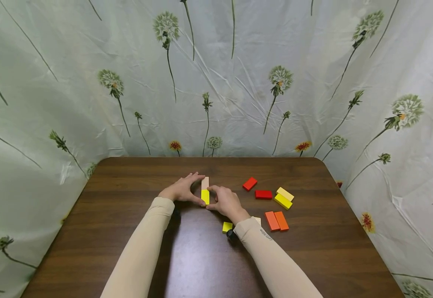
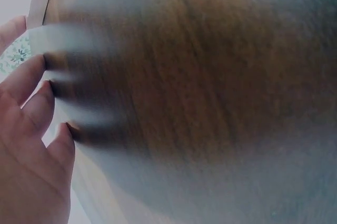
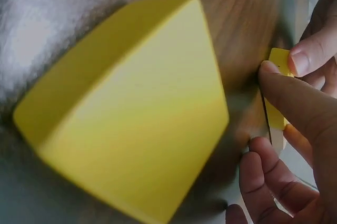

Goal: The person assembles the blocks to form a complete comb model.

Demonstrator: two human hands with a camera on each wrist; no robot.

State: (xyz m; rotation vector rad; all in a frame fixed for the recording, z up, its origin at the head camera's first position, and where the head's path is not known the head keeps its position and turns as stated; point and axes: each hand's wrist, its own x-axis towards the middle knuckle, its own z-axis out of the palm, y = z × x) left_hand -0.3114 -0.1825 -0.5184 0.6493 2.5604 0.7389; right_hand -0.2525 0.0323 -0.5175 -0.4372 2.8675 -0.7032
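Note:
A yellow block (image 1: 205, 197) and a beige block (image 1: 205, 183) lie end to end in a line on the table. My left hand (image 1: 184, 189) spans this line from the left. Its index fingertip touches the far end of the beige block, and its thumb presses the near part of the yellow one. From the right, my right hand (image 1: 227, 202) pinches the yellow block between thumb and index finger. In the right wrist view both thumbs meet close together on the yellow block (image 3: 276, 114). The other left fingers (image 2: 31, 79) are spread over the tabletop.
Near my right wrist sit another yellow block (image 1: 227, 227) and a partly hidden cream block (image 1: 257, 220). Farther right lie red blocks (image 1: 263, 194), orange blocks (image 1: 281, 221), and a yellow block (image 1: 283, 201) beside a pale yellow one (image 1: 285, 193). A dandelion-print curtain (image 1: 216, 82) hangs behind the table.

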